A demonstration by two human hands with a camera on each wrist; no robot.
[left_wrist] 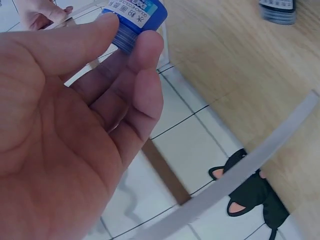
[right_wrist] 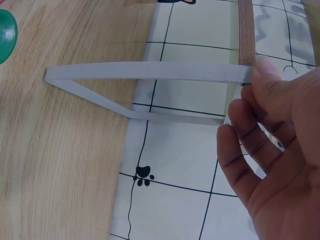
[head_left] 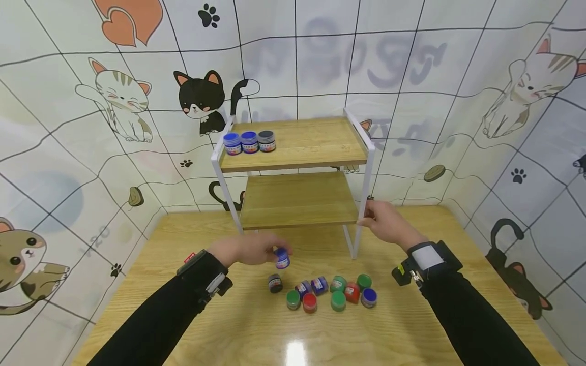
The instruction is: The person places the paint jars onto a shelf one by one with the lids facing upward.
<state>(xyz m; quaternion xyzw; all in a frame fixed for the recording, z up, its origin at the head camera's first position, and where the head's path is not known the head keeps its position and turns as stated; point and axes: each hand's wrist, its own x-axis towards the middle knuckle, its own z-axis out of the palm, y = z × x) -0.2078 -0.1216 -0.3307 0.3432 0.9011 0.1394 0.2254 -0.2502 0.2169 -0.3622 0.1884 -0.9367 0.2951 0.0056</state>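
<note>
My left hand pinches a small blue paint jar between thumb and fingers, raised in front of the shelf. In the left wrist view the blue jar shows a white label with printed characters. My right hand grips the white front leg of the two-tier shelf at the lower board's right corner; in the right wrist view thumb and fingertips pinch the white frame. Below the left hand a black jar stands on the table.
Several jars with green, red and blue lids, such as a red jar and a green jar, cluster on the wooden table. Two blue jars and a dark grey jar line the top board's left end. A cat-print curtain hangs behind.
</note>
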